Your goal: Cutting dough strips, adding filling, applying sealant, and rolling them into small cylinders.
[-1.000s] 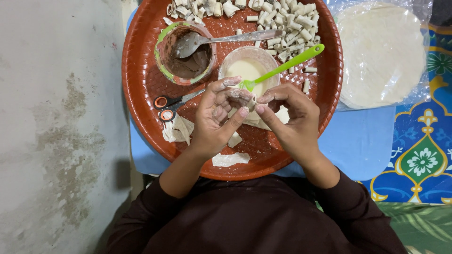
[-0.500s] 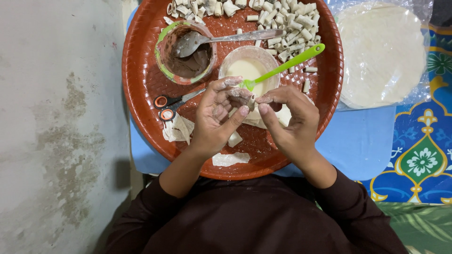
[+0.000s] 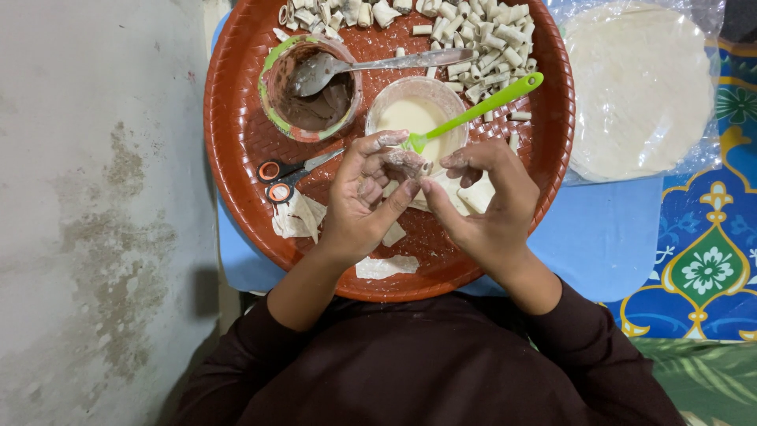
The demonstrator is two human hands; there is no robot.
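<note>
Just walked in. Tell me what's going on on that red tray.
A person is working over a round red tray. Both hands, left hand and right hand, pinch a small piece of dough with dark filling between the fingertips. Behind them stand a bowl of brown filling with a spoon, a cup of pale paste with a green brush, scissors, and a pile of finished little rolls.

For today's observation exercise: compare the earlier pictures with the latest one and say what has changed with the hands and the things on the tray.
Very little changed. The left hand and right hand stay together over the red tray, still pinching the small pastry piece; the fingers shifted only slightly around it. Nothing was let go or picked up. The brown-filling bowl with its spoon, the pale-paste bowl with its green brush, the scissors and the rolled pieces did not move.
</note>
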